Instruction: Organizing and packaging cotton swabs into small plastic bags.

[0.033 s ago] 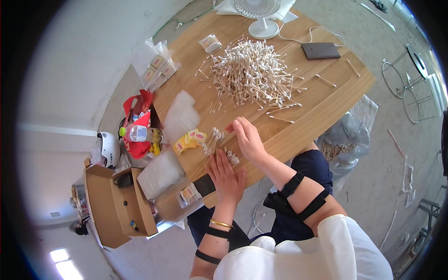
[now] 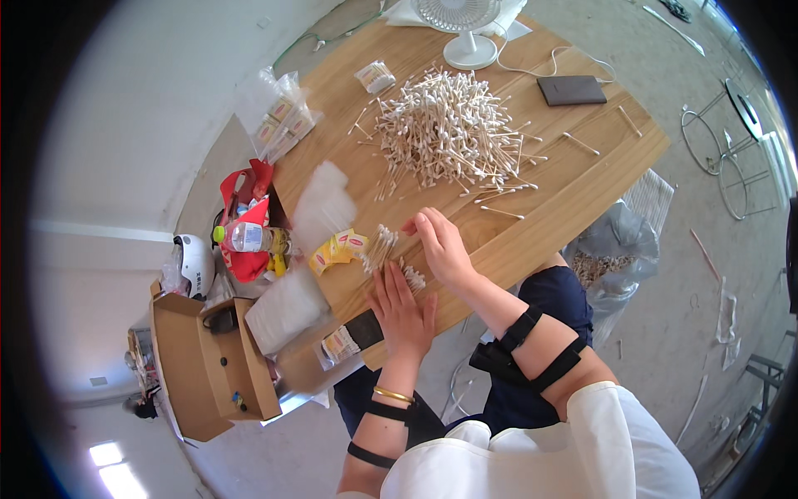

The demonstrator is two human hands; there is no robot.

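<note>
At the table's near left edge, my left hand (image 2: 401,312) lies flat with fingers stretched out. Its fingertips touch a small bundle of cotton swabs (image 2: 381,245), and more swab heads (image 2: 411,276) show beside its index finger. My right hand (image 2: 445,249) hovers just right of that bundle, its fingers loosely bent and nothing visible in them; its thumb is partly hidden. Left of the bundle sit several yellow and white paper cards (image 2: 339,251). Beyond both hands a large heap of loose cotton swabs (image 2: 449,125) covers the middle of the wooden table (image 2: 582,179).
A white fan (image 2: 470,51) and a dark flat box (image 2: 571,90) with a cable stand at the back. A swab packet (image 2: 375,77) lies by the heap. Clear plastic bags (image 2: 322,204) line the left edge. An open cardboard box (image 2: 195,366) stands lower left.
My left hand has shifted very slightly away from me along the swabs. Otherwise nothing visibly differs.
</note>
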